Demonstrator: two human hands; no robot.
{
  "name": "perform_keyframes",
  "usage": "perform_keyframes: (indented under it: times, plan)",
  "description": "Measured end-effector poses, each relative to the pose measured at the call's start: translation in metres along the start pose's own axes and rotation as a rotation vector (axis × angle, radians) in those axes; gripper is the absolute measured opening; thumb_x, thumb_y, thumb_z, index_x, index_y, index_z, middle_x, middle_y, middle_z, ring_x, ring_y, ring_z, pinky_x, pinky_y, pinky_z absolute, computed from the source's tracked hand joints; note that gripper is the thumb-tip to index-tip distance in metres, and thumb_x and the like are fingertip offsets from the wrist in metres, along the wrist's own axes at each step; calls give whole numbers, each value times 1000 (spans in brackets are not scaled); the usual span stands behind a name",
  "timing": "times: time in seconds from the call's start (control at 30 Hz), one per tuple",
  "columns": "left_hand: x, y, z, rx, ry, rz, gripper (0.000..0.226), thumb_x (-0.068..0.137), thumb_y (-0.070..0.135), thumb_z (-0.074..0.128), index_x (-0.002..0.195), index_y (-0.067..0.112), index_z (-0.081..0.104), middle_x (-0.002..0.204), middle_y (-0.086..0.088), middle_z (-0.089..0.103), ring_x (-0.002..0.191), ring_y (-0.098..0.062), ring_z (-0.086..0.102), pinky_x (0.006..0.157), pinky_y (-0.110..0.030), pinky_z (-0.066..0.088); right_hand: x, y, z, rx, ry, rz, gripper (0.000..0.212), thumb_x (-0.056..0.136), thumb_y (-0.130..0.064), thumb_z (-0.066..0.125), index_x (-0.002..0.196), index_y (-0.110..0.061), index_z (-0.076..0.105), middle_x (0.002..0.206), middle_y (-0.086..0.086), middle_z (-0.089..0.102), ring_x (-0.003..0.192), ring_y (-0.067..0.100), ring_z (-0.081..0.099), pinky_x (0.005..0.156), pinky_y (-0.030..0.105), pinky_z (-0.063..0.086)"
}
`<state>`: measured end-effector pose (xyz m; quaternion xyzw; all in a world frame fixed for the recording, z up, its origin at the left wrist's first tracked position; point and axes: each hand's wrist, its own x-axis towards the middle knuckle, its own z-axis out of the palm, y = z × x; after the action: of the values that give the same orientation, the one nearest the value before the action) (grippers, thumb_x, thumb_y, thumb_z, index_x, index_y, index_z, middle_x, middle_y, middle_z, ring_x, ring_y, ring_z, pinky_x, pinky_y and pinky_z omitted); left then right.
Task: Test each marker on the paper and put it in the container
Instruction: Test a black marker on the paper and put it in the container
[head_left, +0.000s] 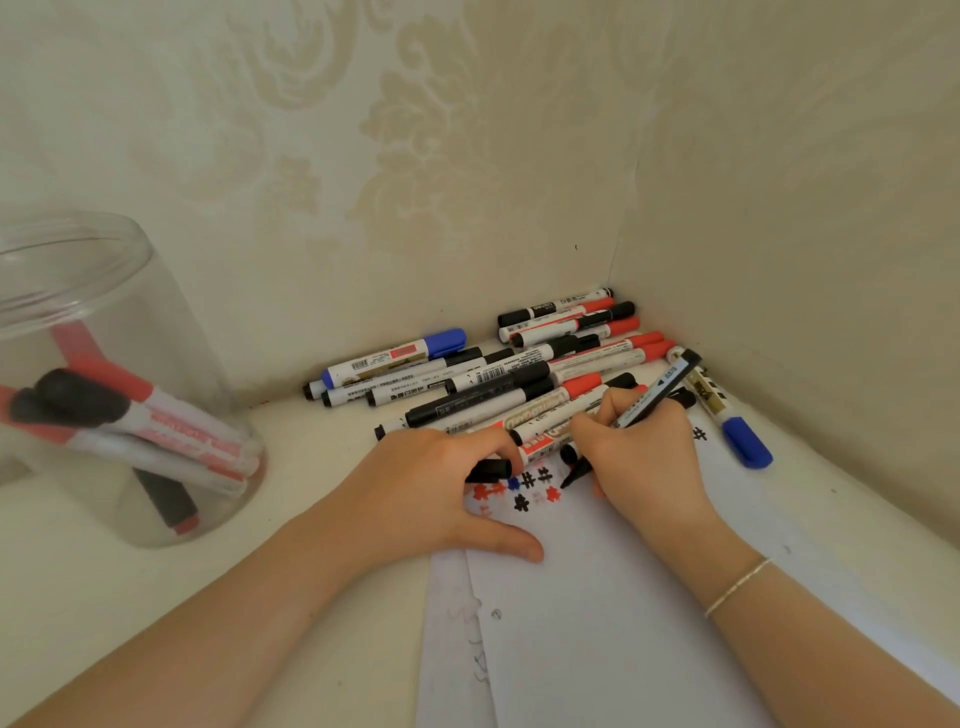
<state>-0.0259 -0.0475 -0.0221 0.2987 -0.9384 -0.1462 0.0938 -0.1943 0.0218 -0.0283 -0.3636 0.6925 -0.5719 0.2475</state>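
Observation:
My right hand (641, 457) grips an uncapped black marker (655, 393) with its tip down on the white paper (597, 623), among small red, black and blue test marks (524, 491). My left hand (441, 493) rests on the paper's upper left, its fingers curled round a black cap (491, 468), thumb flat on the sheet. A pile of markers (493, 374) with black, red and blue caps lies in the corner behind both hands. The clear round container (119, 395) stands at the left and holds several red- and black-capped markers.
Patterned cream walls meet in a corner right behind the pile. One blue-capped marker (727, 415) lies apart along the right wall. A second sheet (447, 649) sticks out from under the paper's left side. The surface is a white table (311, 467).

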Motion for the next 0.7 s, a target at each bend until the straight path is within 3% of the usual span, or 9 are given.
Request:
perform_keyframes:
  times: [0.27,0.43,0.57,0.7]
  plan:
    - [0,1,-1,-2,-18,-15,61,54,80,64,102,44,53,54,20,45,56,5,47,53,-13,31,1,0,0,-20,11,-67,28,82,7,52,59,-5,41,48,1,34,37,5,31,37,11,30]
    - [1,2,-2,2,-26,-22,61,54,80,64,102,44,53,53,18,45,55,4,47,53,-14,32,1,0,-1,-22,-36,-34,24,79,5,56,59,-3,47,50,8,40,41,13,37,38,20,37]
    - [1,2,-2,7,-39,-28,64,54,81,63,105,44,53,57,20,47,57,4,48,54,-12,32,1,3,0,-75,-13,-75,25,80,4,53,60,-7,42,57,10,38,54,20,34,51,28,36]
    - [1,3,-3,5,-42,-30,62,55,79,64,105,44,53,53,19,43,54,4,46,52,-11,31,1,1,-1,-24,-3,-51,33,81,6,52,56,-9,37,44,-3,35,39,7,32,40,15,34]
